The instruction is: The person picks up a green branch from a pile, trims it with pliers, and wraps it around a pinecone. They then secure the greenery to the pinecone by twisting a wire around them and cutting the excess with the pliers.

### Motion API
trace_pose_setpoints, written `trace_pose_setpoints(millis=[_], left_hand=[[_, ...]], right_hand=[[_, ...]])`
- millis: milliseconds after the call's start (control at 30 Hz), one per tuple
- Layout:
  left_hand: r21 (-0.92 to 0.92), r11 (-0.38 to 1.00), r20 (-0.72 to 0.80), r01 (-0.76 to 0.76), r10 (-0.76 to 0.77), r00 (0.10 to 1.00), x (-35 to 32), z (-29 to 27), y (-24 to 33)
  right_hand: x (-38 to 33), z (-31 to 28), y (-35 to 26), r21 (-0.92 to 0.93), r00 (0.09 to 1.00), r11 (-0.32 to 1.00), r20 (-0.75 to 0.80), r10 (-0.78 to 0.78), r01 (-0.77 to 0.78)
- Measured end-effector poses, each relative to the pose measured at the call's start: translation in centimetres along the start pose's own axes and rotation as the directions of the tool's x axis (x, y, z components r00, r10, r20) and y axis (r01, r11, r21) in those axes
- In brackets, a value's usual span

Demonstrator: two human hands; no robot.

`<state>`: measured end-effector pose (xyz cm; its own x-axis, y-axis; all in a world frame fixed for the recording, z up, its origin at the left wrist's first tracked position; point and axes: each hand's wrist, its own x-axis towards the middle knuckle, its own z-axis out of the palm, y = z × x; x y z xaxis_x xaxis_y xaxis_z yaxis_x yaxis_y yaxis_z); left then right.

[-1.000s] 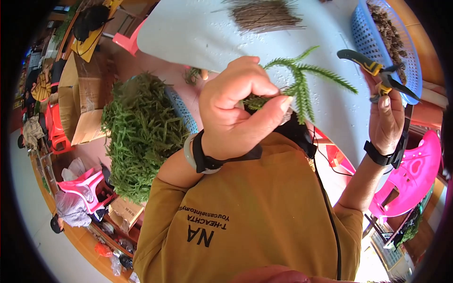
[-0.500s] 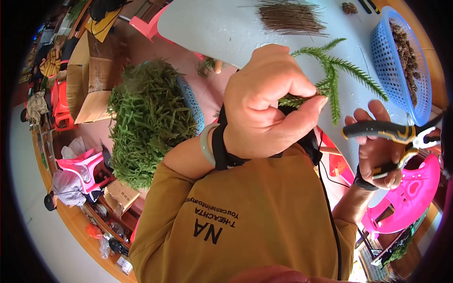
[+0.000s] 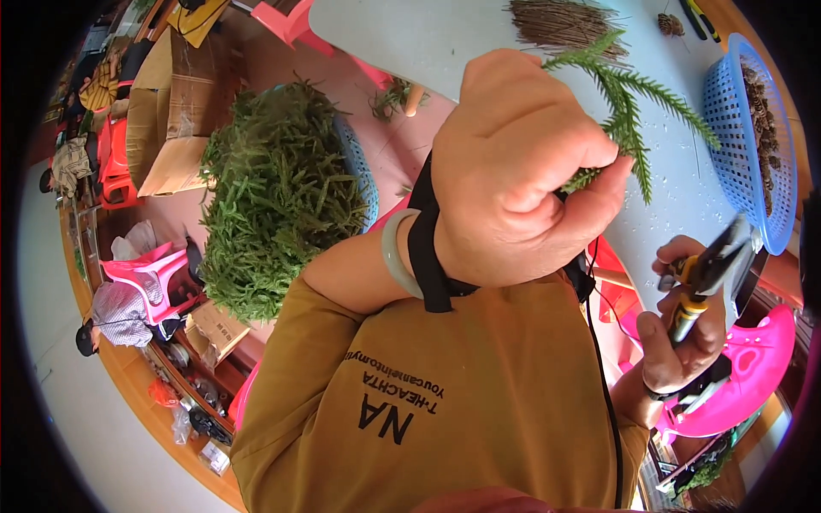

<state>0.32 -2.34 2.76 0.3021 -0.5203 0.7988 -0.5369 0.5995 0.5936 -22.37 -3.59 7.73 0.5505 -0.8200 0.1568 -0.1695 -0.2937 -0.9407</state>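
and the left hand (image 3: 522, 171) is up in front of the pale counter (image 3: 428, 51), grip closed, thumb and forefinger pinching a green sprig (image 3: 631, 111)! its needled tips fan out to the right, high over the counter. across to the right hand (image 3: 684, 342): fingers curled, thumb pressed in, a firm grip on the pliers (image 3: 705, 265), nose angled up near a blue basket (image 3: 727, 128) of brown pine cones (image 3: 759, 128). how far the pliers are parted, i can't tell. beyond the sprig, a bundle of thin brown sticks (image 3: 556, 26); off left, a great heap of greenery (image 3: 282, 197) near the left arm.
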Motion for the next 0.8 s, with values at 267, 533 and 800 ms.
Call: trace_pose_setpoints(millis=[267, 533, 800], left_hand=[[0.24, 0.952, -0.062, -0.187, 0.208, 0.976, 0.3, -0.1, 0.2], [0.339, 0.888, -0.054, -0.312, 0.349, 0.935, 0.2, -0.4, 0.2], [0.387, 0.858, -0.067, -0.338, 0.391, 0.918, 0.3, -0.6, 0.1]], right_hand=[[1.3, 0.7, -2.6, -0.447, 0.987, 0.883, 0.126, -0.101, 0.147], [1.4, 1.5, -2.9, -0.472, 0.98, 0.866, 0.173, -0.094, 0.166], [0.8, 1.9, -3.3, -0.479, 0.985, 0.866, 0.158, -0.075, 0.143]])
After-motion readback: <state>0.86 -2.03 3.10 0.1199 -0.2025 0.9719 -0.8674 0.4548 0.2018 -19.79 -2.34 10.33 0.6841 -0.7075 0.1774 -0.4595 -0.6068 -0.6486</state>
